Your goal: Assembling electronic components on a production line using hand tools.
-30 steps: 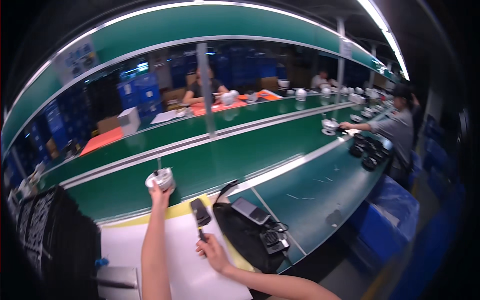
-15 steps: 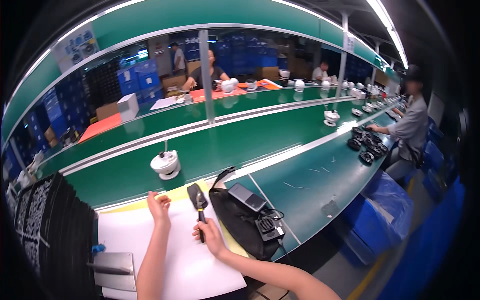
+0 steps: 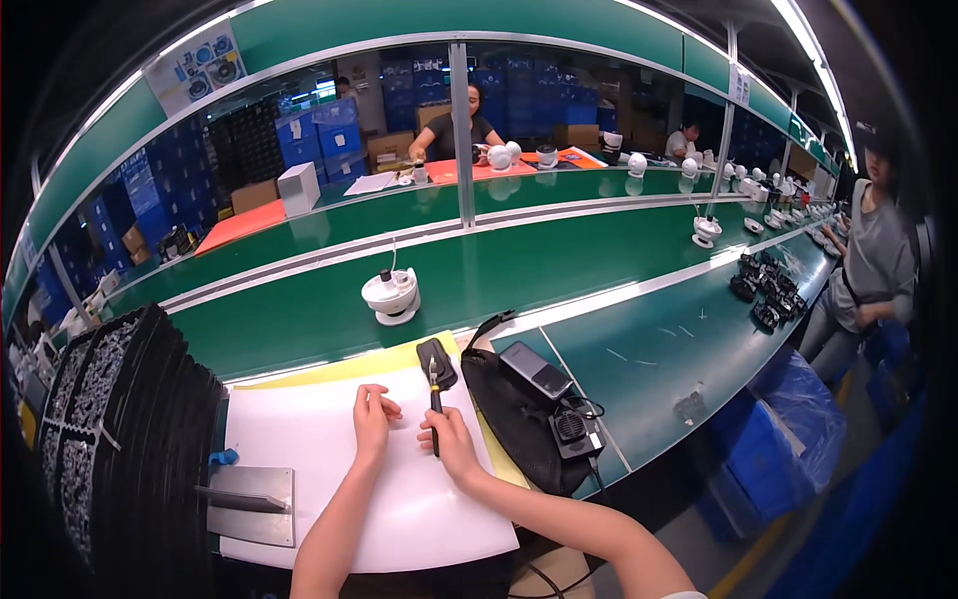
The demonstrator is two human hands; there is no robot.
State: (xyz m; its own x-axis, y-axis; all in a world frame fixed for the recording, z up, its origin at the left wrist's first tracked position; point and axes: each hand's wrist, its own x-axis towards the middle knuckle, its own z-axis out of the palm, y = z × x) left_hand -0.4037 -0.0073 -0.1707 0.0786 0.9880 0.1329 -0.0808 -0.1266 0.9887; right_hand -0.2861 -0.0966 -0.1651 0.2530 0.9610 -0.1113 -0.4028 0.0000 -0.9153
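My right hand [image 3: 455,445] is closed around the handles of a pair of pliers [image 3: 436,403] with black and yellow grips, their jaws pointing away from me over a dark flat rectangular object [image 3: 446,367]. To the left, my left hand [image 3: 372,423] holds nothing; its fingers are apart and loosely bent toward the pliers. Both hands are over a large white sheet [image 3: 299,417] with a yellow sheet [image 3: 329,371] beneath it. Beyond the sheets, a white round-based assembly [image 3: 392,296] with a wire sticking up stands on the green line.
Stacked black trays [image 3: 130,399] of small parts rise at the left, beside a metal plate with a handle [image 3: 274,499]. Right of the sheets lie a black bag [image 3: 504,424], a power bank [image 3: 536,370] and a small fan-like device [image 3: 574,431]. A co-worker [image 3: 878,250] stands at the far right.
The view has swung, so the scene sits further right. My left hand is nearer the pliers. The co-worker on the right has turned and lowered an arm.
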